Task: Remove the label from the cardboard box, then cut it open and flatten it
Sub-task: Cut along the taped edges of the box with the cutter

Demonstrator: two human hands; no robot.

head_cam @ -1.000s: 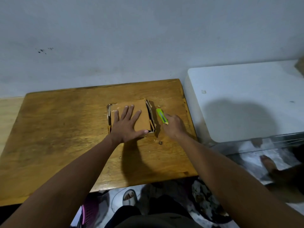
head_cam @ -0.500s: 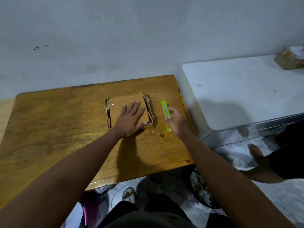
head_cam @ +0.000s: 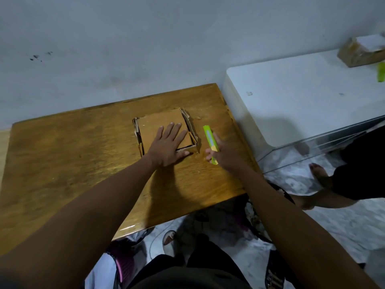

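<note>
A brown cardboard box (head_cam: pixel 160 120) lies pressed flat on the wooden table (head_cam: pixel 73 155), with its cut side flaps sticking out along the left and right edges. My left hand (head_cam: pixel 168 147) rests palm down on the box's near half, fingers spread. A green utility knife (head_cam: pixel 209 134) lies on the table just right of the box, pointing away from me. My right hand (head_cam: pixel 223 153) covers the knife's near end with its fingers stretched out and loose, not curled around it. No label shows on the box's top face.
A white chest-like surface (head_cam: pixel 302 97) stands right of the table, carrying a taped parcel (head_cam: pixel 360 52) and a green object (head_cam: pixel 381 71) at the far right. Another person's foot (head_cam: pixel 320 174) is on the floor. A wall runs behind the table.
My right hand lowered the green knife onto the table beside the box and its fingers opened over it. My left hand stayed flat on the cardboard. The view shifted right.
</note>
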